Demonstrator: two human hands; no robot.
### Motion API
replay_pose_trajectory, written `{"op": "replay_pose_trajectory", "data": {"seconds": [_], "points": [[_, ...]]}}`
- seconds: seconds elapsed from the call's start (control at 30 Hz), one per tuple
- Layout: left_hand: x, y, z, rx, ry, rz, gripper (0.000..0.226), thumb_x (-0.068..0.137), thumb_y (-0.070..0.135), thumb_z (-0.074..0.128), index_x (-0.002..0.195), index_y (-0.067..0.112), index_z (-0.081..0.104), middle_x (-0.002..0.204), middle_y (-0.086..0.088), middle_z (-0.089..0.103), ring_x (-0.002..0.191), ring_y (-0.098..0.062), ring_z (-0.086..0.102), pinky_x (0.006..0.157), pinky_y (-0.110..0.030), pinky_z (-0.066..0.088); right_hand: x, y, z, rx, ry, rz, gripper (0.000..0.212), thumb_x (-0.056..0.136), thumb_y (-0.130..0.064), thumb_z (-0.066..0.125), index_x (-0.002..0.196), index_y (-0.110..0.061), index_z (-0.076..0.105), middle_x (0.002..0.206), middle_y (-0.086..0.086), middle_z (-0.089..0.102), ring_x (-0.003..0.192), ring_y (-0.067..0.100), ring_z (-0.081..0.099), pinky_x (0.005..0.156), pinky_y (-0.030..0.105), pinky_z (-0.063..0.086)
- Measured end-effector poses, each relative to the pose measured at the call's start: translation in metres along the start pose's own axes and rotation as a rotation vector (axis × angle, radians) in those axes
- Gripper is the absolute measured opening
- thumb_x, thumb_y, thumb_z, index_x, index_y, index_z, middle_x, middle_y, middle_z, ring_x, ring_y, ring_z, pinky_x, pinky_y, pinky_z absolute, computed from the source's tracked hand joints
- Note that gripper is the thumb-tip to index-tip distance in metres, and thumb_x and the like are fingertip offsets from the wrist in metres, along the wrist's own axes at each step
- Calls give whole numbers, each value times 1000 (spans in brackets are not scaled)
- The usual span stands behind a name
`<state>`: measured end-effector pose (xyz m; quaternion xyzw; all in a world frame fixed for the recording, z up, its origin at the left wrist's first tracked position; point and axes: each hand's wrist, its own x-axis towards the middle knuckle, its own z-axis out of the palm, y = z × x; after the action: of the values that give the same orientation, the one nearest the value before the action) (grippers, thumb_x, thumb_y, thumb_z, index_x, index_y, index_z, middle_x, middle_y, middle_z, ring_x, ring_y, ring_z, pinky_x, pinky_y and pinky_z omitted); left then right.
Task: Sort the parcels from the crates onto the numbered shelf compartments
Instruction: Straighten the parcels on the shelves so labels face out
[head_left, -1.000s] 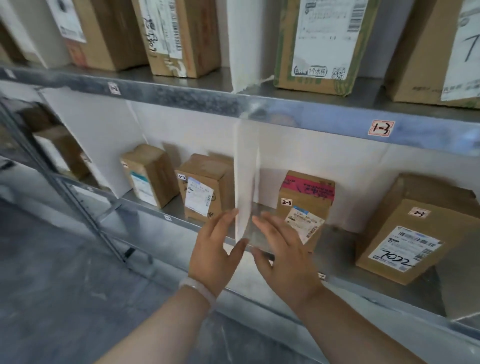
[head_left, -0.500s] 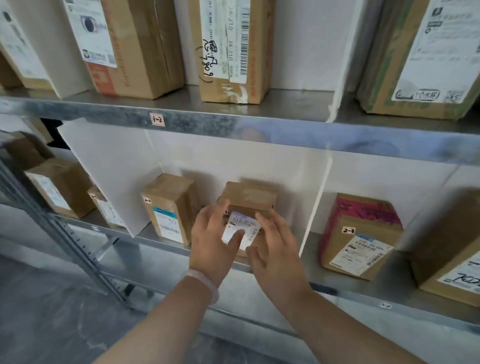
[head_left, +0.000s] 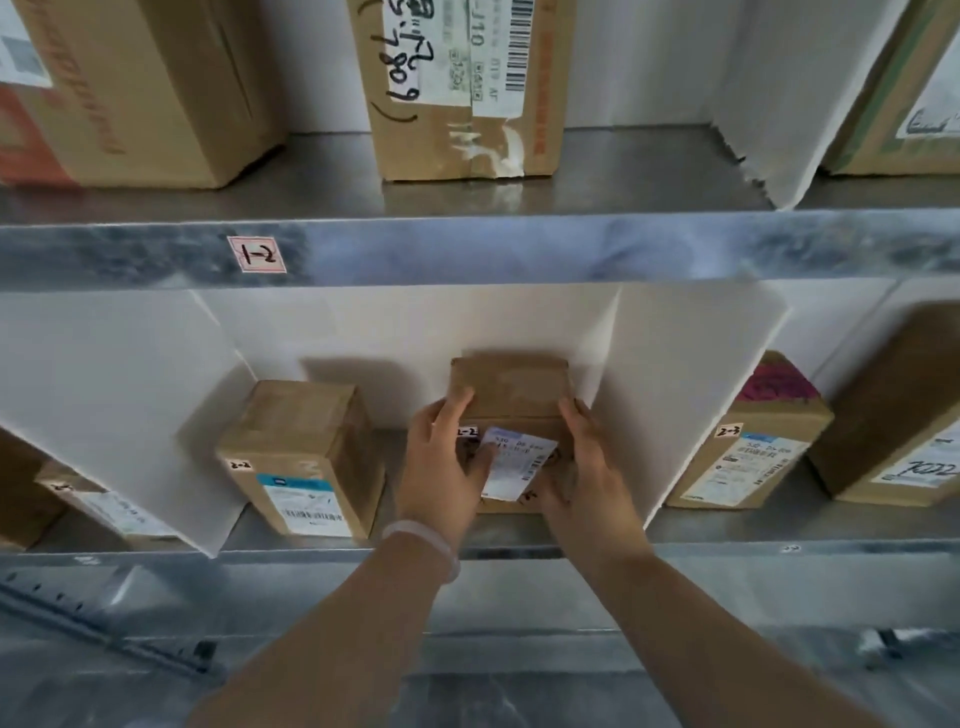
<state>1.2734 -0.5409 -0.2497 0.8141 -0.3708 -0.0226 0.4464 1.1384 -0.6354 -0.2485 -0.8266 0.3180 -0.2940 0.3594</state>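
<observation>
One small brown cardboard parcel (head_left: 511, 395) sat in the lower shelf (head_left: 779, 532) compartment between two white dividers, close to the right-hand divider (head_left: 691, 395) and apart from a neighbouring parcel (head_left: 301, 457) marked 2-2 on its left. Whether its base was down on the metal could not be told, since the hands hid it. The left hand (head_left: 441, 467) was curled round the left side, thumb lying across the white shipping label (head_left: 514, 462); the right hand (head_left: 587, 467) was wrapped round the right side and lower corner. Judging by its size and the easy two-sided hold, the parcel was probably light, with stiff corrugated walls that would take a firm squeeze. The label looked slick and partly loose, so the plain cardboard sides seemed the safer place to grip. In the next compartment to the right stood a parcel marked 2-3 (head_left: 753, 452); on the shelf above, over a 1-2 tag (head_left: 257, 253), larger boxes (head_left: 467, 88) stood upright
</observation>
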Motion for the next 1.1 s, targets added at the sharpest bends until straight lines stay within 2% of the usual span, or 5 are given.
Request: {"op": "replay_pose_trajectory", "data": {"seconds": [0.17,0.3,0.47,0.87,1.1], "points": [[3,-2,1,9,12,23,65,91,23,69,147,31,39,144,-1,41,126,-11,44,86,7,27,2,-1,-1,-37,-6,-1,81,87,-12,65,150,-37,19,157,-10,24,133,4,33,99,15,33],[-2,-1,-3,-16,-41,38,82,88,21,73,154,31,25,149,-3,37,135,-16,39,110,-20,34,-4,-12,-4,-109,60,-30,84,86,-16,67,151,-33,17,159,-3,16,145,13,17,112,24,23],[-23,4,-29,52,16,173,76,87,30,75,151,20,36,146,-8,44,135,-15,38,113,-15,27,-16,-34,1,-77,144,-317,76,83,-14,65,149,-25,28,155,2,25,143,18,26,112,34,35],[-57,-43,-118,111,393,19,62,79,12,81,134,18,55,130,-4,56,118,-16,50,100,-40,47,-36,-75,60,-62,-286,-449,70,88,-26,62,148,-35,28,158,-8,19,143,11,24,107,3,8],[-32,-80,-143,36,368,-135,68,84,15,77,144,21,44,132,0,45,120,-17,44,104,-38,44,-17,-106,104,-55,-359,-322,72,93,-30,59,149,-45,17,160,-14,4,145,6,13,109,22,25]]}}
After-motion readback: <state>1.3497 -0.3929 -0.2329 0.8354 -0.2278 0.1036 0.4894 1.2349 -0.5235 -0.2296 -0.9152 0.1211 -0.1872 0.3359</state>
